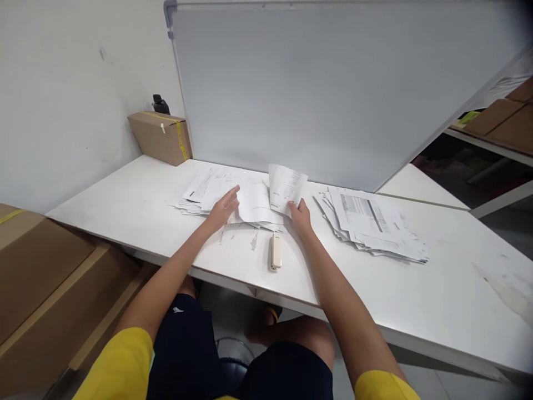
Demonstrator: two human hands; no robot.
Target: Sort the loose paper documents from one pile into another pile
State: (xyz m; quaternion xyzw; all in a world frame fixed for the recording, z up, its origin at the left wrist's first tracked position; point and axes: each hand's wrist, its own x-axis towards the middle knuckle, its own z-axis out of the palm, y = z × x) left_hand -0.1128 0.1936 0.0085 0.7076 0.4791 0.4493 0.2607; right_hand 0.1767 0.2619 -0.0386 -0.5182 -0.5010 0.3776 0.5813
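Between my hands lies a spread pile of white papers (255, 203) on the white table. My right hand (300, 215) pinches the lower edge of a printed sheet of paper (287, 186), which stands raised and slightly curled above the pile. At the pile's left side, my left hand (225, 208) has its fingers extended and apart, close to or resting on the sheets; I cannot tell whether it touches them. A cream stapler (275, 253) lies just in front of the papers, near the table's front edge.
Right of my hands is another stack of printed papers (370, 222). A taped cardboard box (160, 136) stands at the back left, with a black object (160, 104) behind it. A whiteboard (312, 94) leans along the back. Larger cartons (45, 272) sit left of the table (449, 278).
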